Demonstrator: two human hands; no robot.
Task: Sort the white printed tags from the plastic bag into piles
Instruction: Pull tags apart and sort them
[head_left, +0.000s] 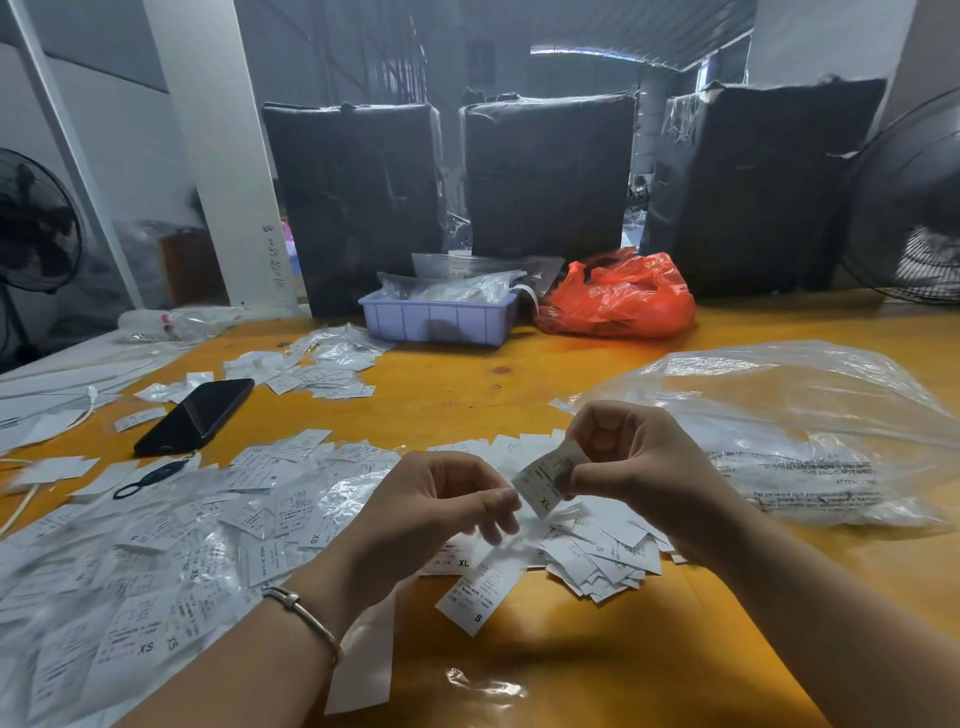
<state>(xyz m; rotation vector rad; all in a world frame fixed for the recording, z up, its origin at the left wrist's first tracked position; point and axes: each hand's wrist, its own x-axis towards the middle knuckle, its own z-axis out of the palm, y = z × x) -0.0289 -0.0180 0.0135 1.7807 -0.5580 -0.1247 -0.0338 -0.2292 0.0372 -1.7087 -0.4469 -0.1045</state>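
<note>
Bare tabletop (597, 675) below right hand (631, 457)

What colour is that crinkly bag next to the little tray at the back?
The crinkly bag is bright orange-red, shown in the head view.

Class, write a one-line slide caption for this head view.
Right hand pinches an XL tag above a pile of tags; left hand close beside.

The tag (543, 486) pinched in the right hand (631, 457) reads "XL". A loose tag (475, 597) reads "S". The tags at lower left (150, 642) read "XS".
</note>
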